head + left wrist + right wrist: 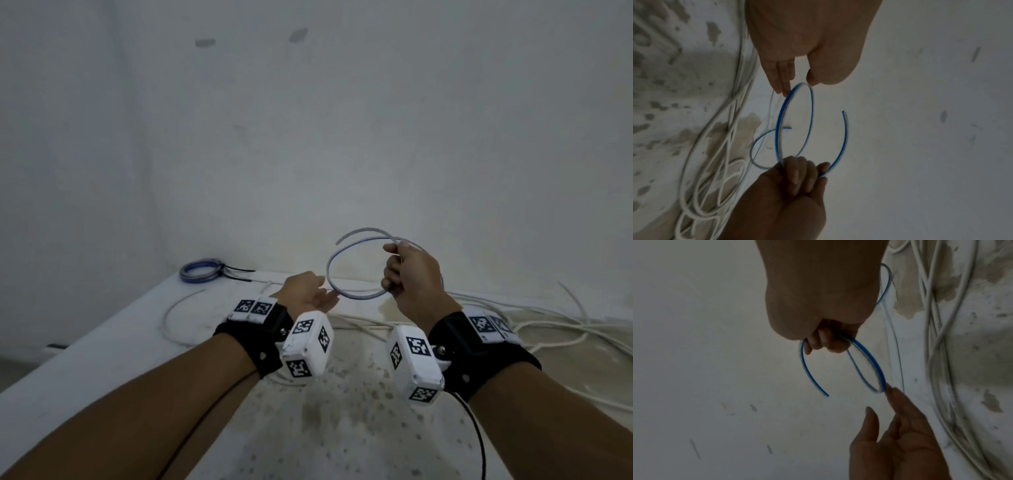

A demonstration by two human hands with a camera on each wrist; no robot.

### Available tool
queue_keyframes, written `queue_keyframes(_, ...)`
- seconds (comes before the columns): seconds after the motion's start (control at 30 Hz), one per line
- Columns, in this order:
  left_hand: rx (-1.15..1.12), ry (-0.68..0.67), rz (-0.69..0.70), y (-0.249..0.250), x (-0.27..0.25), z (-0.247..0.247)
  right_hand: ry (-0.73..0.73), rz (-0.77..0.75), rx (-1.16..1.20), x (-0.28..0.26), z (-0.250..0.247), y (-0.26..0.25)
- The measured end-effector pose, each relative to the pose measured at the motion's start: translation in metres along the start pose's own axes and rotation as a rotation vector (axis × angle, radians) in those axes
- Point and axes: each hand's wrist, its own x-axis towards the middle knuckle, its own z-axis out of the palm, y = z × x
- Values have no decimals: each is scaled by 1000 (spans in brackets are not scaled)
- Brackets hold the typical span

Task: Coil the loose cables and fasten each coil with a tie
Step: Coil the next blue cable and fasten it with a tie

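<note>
A thin clear cable with a blue stripe [330, 270] is bent into a loop above the table. My right hand [407, 270] grips the gathered turns in a fist, and one free end curves up and left of it. In the right wrist view the fingers [824, 340] curl round the cable [869, 358]. My left hand [318, 296] is held flat, with straight fingertips touching the loop's lower left side. The left wrist view shows the fingertips [782, 87] at the top of the cable loop [781, 116], and the thumb is apart from them.
A finished blue coil [202, 270] bound with a black tie lies at the table's far left corner. Several loose white cables [548, 329] sprawl over the right side of the stained white table [102, 342]. One white cable [171, 315] curves at left. A wall stands close behind.
</note>
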Motion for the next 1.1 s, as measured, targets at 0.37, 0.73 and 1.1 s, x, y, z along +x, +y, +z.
queue_keyframes(0.37,210,2,240,4,4,-1,12,42,-277,5,-22,26)
queue_keyframes(0.73,352,32,392,-3,10,15,-11,-10,-347,13,-26,7)
queue_keyframes(1.1,535,19,656,-1,8,39,-152,-163,-503,17,15,-4)
